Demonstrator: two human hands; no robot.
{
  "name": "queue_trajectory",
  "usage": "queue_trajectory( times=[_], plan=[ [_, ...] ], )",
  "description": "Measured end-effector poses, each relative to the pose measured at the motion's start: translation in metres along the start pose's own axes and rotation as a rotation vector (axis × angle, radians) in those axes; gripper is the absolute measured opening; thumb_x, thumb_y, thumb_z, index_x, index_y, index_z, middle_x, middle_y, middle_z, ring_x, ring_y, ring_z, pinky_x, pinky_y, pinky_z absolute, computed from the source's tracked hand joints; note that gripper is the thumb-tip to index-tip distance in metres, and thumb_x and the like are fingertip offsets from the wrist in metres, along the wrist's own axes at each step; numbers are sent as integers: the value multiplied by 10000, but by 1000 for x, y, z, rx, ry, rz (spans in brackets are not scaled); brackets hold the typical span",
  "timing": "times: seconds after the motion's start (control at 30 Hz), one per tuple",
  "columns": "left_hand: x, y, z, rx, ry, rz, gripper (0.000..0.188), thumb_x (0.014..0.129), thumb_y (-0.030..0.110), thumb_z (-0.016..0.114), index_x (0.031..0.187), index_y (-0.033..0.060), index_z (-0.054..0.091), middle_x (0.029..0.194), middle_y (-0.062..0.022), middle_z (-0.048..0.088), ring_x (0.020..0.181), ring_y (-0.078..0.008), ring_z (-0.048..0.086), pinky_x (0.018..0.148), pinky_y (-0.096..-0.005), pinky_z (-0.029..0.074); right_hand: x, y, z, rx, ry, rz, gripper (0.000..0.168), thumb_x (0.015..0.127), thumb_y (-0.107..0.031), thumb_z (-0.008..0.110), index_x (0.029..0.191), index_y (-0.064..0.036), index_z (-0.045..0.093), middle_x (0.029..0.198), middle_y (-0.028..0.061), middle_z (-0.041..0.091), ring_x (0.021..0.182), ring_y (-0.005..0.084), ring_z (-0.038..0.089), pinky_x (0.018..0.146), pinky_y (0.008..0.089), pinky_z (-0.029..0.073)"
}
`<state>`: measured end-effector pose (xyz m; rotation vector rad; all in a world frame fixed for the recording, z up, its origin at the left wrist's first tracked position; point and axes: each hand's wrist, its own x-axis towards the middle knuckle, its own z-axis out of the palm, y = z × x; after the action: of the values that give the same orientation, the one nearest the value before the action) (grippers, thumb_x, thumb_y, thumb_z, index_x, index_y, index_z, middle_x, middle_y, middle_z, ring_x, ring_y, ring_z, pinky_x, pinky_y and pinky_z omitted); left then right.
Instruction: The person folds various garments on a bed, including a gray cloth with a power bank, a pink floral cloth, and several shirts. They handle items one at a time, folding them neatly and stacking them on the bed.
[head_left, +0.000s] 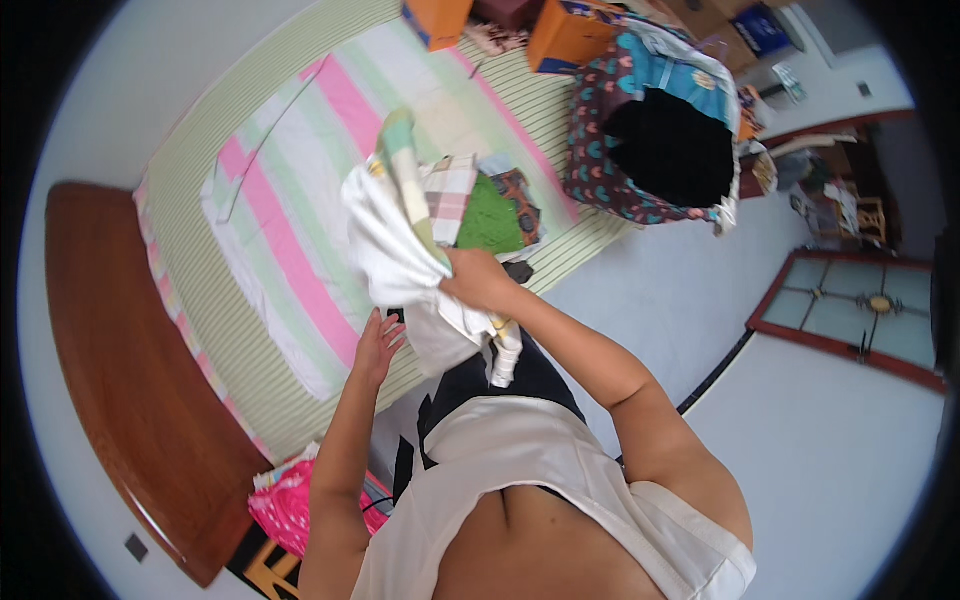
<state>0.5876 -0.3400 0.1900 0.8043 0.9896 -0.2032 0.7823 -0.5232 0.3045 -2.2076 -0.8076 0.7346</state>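
Bunched in my right hand (480, 279) is a white garment (390, 244) with a green and cream checked part (405, 150); its cloth hangs down on both sides of my grip and is partly blurred. My left hand (379, 341) is apart from the garment, to its left, palm turned inward and fingers spread with nothing in them. Just beyond my right hand lies a pile of folded cloth: a checked piece (448, 196), a green piece (489, 219) and a dark patterned piece (525, 206). The garment hides part of this pile.
A pink, green and white striped sheet (277, 247) covers the bed's striped mat (217, 360). A heart-patterned fabric bag (592, 150) with black cloth (667, 150) stands at right, near orange boxes (574, 34). The wooden headboard (142, 375) is at left; pink fabric (285, 502) lies below.
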Motion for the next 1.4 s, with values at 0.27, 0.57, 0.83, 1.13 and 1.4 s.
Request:
queue_trajectory(
  times=[0.27,0.57,0.83,1.13,1.4],
  plan=[
    [-2,-2,90,-47,-443,4,448,978,353,415,1351,108,375,1291,-79,528,1189,-225,513,989,-426,425,-119,-23,-76,-333,-135,91,549,748,-88,555,1286,-190,515,890,155,662,856,333,636,754,443,481],
    [-52,12,191,259,-552,171,553,942,277,514,1433,201,272,1296,11,471,1130,-145,490,973,-371,376,-227,2,-138,-347,19,287,608,735,-105,573,1326,-205,470,921,159,664,875,341,621,761,449,466],
    [-71,-10,322,422,-804,182,665,949,330,496,1494,195,140,1434,24,346,1247,-134,390,1002,-344,318,-329,65,-201,-92,81,325,568,740,-147,560,1304,-165,495,1002,200,646,921,367,603,835,422,462],
    [-61,-100,509,677,-857,210,588,926,312,524,1452,178,298,1296,34,487,1118,-110,465,948,-328,356,-461,187,-285,643,365,381,515,748,-59,609,1252,2,523,1144,82,614,1041,164,552,946,293,406],
    [-17,-133,587,762,-611,310,547,903,275,577,1386,83,407,1181,-22,552,1045,-131,495,903,-315,387,-514,238,-349,899,726,424,489,744,-32,591,1219,53,513,1131,109,617,970,179,593,874,283,447]
  ],
)
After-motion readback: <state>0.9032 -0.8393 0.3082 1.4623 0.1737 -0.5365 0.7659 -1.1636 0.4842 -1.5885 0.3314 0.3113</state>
